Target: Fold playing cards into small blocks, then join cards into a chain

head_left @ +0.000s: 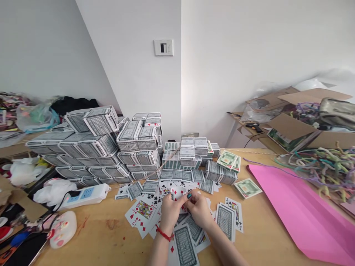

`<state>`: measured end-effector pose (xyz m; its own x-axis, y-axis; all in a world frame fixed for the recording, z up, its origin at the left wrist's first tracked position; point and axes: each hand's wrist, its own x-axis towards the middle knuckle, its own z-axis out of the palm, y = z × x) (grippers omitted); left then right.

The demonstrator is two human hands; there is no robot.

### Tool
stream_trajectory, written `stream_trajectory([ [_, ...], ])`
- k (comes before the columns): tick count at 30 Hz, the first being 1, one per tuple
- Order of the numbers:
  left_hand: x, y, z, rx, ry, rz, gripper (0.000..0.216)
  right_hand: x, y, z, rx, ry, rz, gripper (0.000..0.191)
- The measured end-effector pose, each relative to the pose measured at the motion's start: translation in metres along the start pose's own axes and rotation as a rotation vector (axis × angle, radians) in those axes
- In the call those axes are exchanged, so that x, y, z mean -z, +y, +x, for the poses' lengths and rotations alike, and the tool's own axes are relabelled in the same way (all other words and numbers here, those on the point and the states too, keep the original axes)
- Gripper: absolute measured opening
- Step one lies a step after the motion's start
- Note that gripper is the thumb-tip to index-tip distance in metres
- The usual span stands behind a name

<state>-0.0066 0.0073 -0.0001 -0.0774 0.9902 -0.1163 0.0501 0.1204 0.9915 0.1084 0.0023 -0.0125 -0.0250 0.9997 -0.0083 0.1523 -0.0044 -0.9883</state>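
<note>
Both hands meet over a spread of loose playing cards on the wooden table. My left hand (171, 210), with a red cord bracelet (163, 233) at its wrist, pinches a six of diamonds (177, 191). My right hand (199, 209) is closed on the same card from the other side, fingertips touching the left thumb. Around them lie face-up cards, among them a jack (145, 210) to the left, and a patterned card back (185, 245) near my forearms. Just beyond stand small folded card pieces (177, 175) with grey patterned backs.
Stacked blocks folded from cards (94, 147) fill the back left. Smaller blocks (194, 151) and green card boxes (247, 187) stand behind the hands. At left are a power strip (85, 195) and a white pouch (63, 229); at right, a pink sheet (299, 210) and a cardboard box (294, 129).
</note>
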Motion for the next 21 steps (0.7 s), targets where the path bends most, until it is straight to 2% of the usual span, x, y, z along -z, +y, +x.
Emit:
stream_trajectory([
  [6, -0.002, -0.006, -0.001, 0.031, 0.09, -0.126, 0.024, -0.003, -0.005, -0.005, 0.103, 0.054, -0.123, 0.016],
  [16, -0.008, 0.007, -0.003, 0.134, 0.216, -0.386, 0.017, -0.011, -0.014, -0.015, 0.223, 0.054, -0.279, 0.011],
  [21, -0.005, 0.006, -0.001, 0.124, 0.283, -0.244, 0.025, -0.017, -0.012, -0.017, 0.178, 0.057, -0.149, 0.011],
])
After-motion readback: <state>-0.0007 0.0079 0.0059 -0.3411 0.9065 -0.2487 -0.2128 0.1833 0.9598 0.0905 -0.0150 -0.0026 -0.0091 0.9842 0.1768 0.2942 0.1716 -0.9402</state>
